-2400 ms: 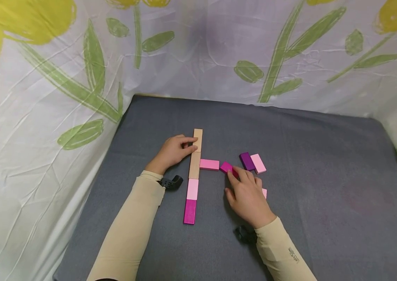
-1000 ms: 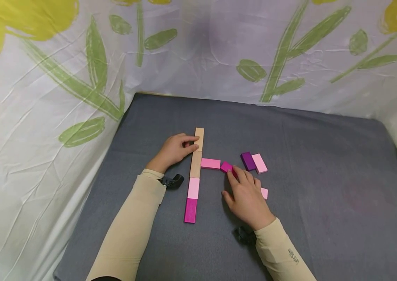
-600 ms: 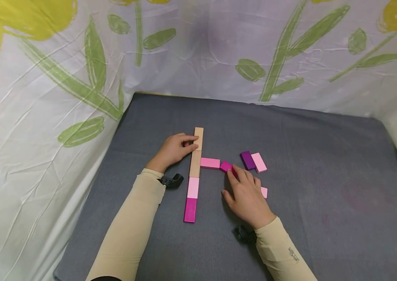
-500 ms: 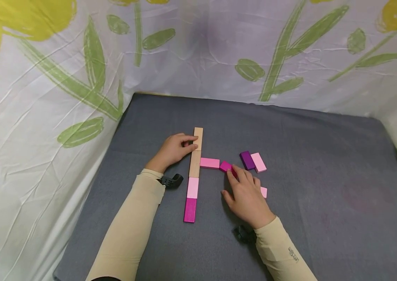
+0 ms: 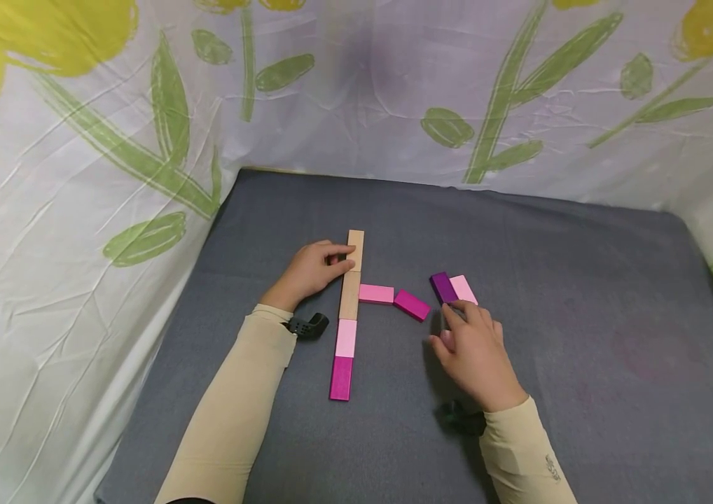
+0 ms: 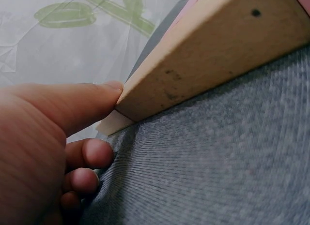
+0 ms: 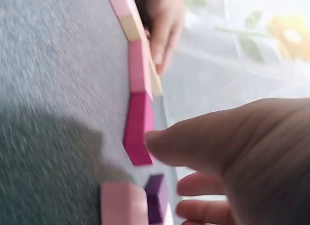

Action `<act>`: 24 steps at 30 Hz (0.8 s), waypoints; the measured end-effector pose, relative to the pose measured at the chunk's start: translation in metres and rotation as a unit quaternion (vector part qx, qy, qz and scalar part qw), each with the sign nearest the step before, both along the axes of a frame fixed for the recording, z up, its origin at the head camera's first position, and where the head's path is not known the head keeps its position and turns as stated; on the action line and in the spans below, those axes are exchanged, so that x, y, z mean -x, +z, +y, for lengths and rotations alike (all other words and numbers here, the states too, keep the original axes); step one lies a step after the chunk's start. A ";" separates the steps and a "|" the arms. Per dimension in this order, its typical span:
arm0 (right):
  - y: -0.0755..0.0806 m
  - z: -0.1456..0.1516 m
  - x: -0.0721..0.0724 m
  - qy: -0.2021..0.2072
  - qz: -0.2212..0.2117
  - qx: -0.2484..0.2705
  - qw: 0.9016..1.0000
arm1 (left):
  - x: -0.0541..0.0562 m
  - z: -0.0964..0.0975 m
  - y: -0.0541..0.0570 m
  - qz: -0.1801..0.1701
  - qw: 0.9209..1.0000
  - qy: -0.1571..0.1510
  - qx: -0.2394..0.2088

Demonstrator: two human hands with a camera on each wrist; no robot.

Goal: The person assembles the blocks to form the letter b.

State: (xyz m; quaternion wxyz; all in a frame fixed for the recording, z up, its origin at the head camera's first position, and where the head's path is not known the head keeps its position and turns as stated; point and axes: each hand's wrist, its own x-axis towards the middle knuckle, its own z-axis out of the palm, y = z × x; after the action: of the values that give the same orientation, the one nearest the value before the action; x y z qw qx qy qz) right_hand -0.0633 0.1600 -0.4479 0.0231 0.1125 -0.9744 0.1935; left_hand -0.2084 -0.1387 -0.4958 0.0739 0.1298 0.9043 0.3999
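Observation:
A column of flat blocks lies on the cloth. At its far end my left hand [image 5: 310,274] rests its forefinger and thumb on a bare wood block [image 5: 357,238]; a second wood block [image 5: 350,297] adjoins it, then a light pink block [image 5: 345,338] and a magenta block [image 5: 341,379]. A pink block [image 5: 376,294] branches off sideways, and a slanted magenta block [image 5: 412,305] follows at its end. My right hand [image 5: 476,355] hovers, nothing gripped, its fingertips at a purple block [image 5: 442,288]. In the right wrist view a nearer pale pink block [image 7: 123,203] shows, hidden under the hand from the head.
Beside the purple block lies a light pink block [image 5: 464,289]. Dark grey cloth [image 5: 583,336] covers the table. White sheeting [image 5: 382,140] painted with flowers hangs behind and at the sides.
My right hand has let go of the slanted magenta block and moved right and slightly nearer, over the pale pink block. The left hand stays on the wood block.

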 end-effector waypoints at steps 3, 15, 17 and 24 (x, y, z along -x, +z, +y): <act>0.003 0.010 -0.002 -0.016 -0.017 0.004 1.000 | 0.000 0.001 0.000 -0.001 1.000 0.000 0.000; 0.003 0.026 -0.003 -0.006 -0.043 0.008 0.999 | -0.001 0.001 0.002 -0.010 1.000 0.009 0.001; 0.002 0.025 -0.002 -0.006 -0.046 0.005 0.999 | -0.002 0.001 0.002 -0.008 1.000 0.009 0.001; -0.002 0.022 0.000 0.001 -0.045 0.025 0.999 | -0.002 0.001 0.003 0.000 1.000 0.006 -0.001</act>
State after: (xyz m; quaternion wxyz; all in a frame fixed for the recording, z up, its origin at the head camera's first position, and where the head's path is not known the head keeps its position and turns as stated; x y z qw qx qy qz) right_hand -0.0635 0.1819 -0.4498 -0.0182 0.1043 -0.9692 0.2222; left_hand -0.2060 -0.1377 -0.4925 0.0718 0.1247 0.9048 0.4008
